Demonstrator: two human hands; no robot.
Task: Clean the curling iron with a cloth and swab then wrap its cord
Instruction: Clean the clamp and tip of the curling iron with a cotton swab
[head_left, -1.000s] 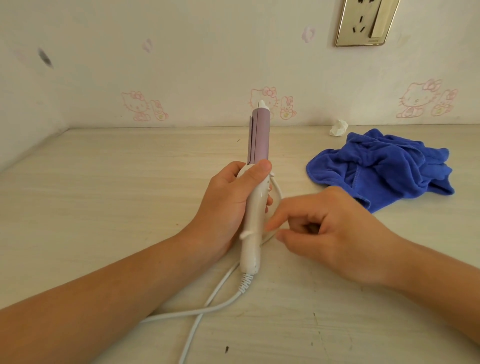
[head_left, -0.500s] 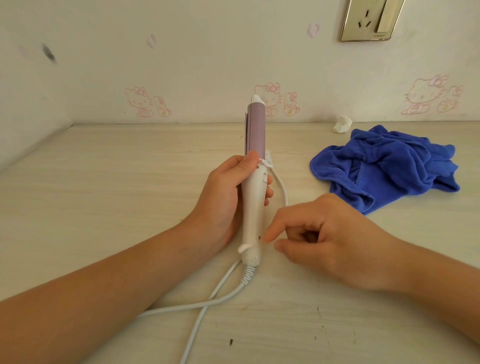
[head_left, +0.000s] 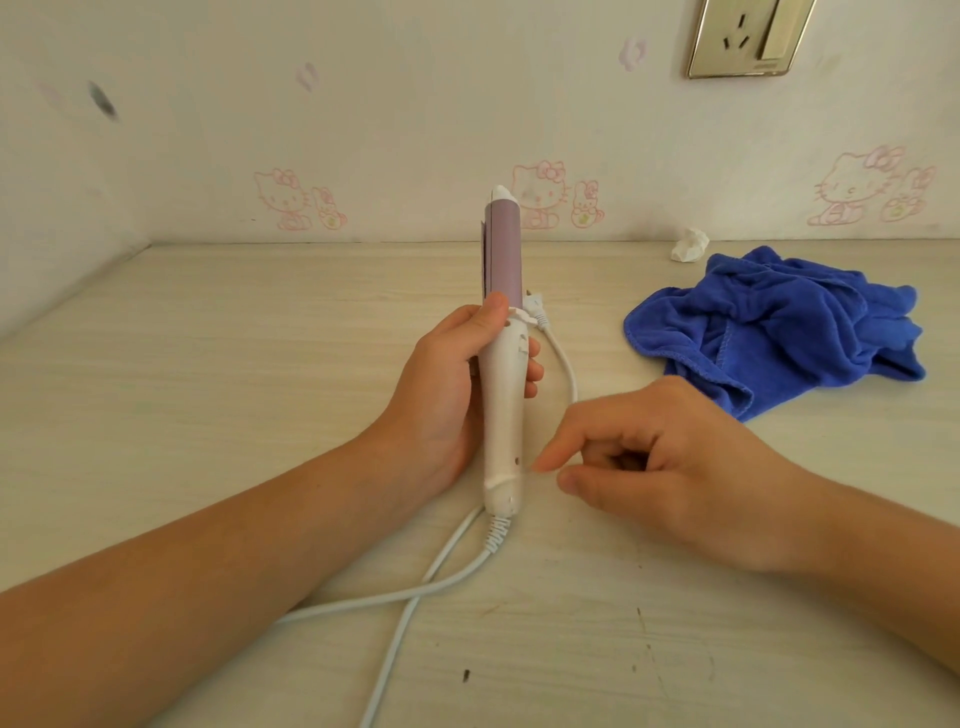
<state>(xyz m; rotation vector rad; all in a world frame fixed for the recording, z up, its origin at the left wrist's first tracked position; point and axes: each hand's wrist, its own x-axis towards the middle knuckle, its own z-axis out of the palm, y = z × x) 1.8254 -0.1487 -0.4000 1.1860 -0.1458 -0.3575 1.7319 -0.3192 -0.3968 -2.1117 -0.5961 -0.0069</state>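
My left hand (head_left: 447, 384) grips the white handle of the curling iron (head_left: 503, 415) and holds it pointing away from me, its purple barrel (head_left: 503, 249) toward the wall. The white cord (head_left: 457, 577) leaves the handle's base, crosses itself on the table and runs off the bottom edge. Its plug (head_left: 536, 312) sits beside the barrel collar. From there a loop of cord curves down and vanishes behind my right hand (head_left: 660, 467). That hand's fingers are curled, index fingertip and thumb close together beside the lower handle, seemingly pinching the cord.
A crumpled blue cloth (head_left: 779, 327) lies on the pale wooden table (head_left: 234, 389) to the right. A small white wad (head_left: 690, 245) sits at the wall behind it. A wall socket (head_left: 748, 36) is at the upper right. Walls close the table at the back and left.
My left hand has tilted the curling iron a little more upright and away. My right hand has stayed by the lower handle, its fingertips shifting slightly downward.
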